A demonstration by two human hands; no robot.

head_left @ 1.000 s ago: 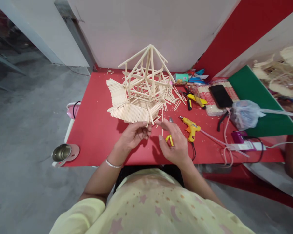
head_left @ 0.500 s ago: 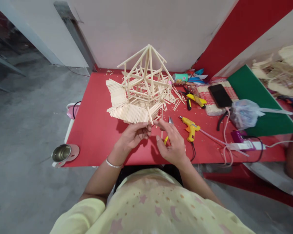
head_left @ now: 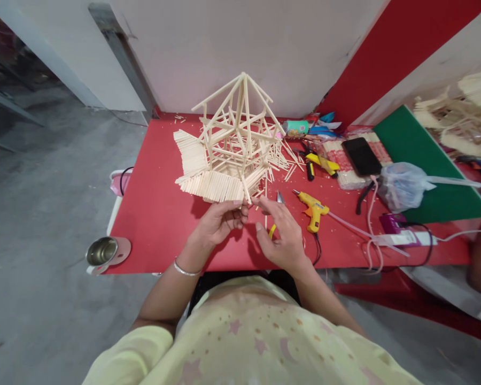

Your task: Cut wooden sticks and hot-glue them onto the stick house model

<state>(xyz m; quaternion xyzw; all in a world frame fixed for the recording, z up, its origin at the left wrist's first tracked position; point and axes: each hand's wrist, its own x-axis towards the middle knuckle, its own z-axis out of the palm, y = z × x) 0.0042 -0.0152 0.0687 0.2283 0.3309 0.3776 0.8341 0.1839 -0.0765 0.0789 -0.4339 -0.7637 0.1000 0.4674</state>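
Note:
A model frame of thin wooden sticks [head_left: 244, 128] stands against the wall, with a pointed top. Rows of sticks joined side by side make a panel [head_left: 218, 186] along its near and left sides. One stick [head_left: 247, 193] slants from the frame down toward me. My left hand [head_left: 224, 219] is closed, its thumb and forefinger pinching at the stick's low end. Fingers stretched and thumb apart, my right hand [head_left: 282, 232] has its forefinger tip at the same end. Part of a yellow-handled tool [head_left: 272, 231] shows behind that hand.
A yellow glue gun [head_left: 315, 210] lies right of my hands, its cord running along the red table [head_left: 144, 214]. Beyond are a yellow cutter [head_left: 323, 162], a phone [head_left: 361, 156], a plastic bag [head_left: 403, 187] and a power strip [head_left: 404, 239]. A metal cup [head_left: 104, 251] is at the left corner.

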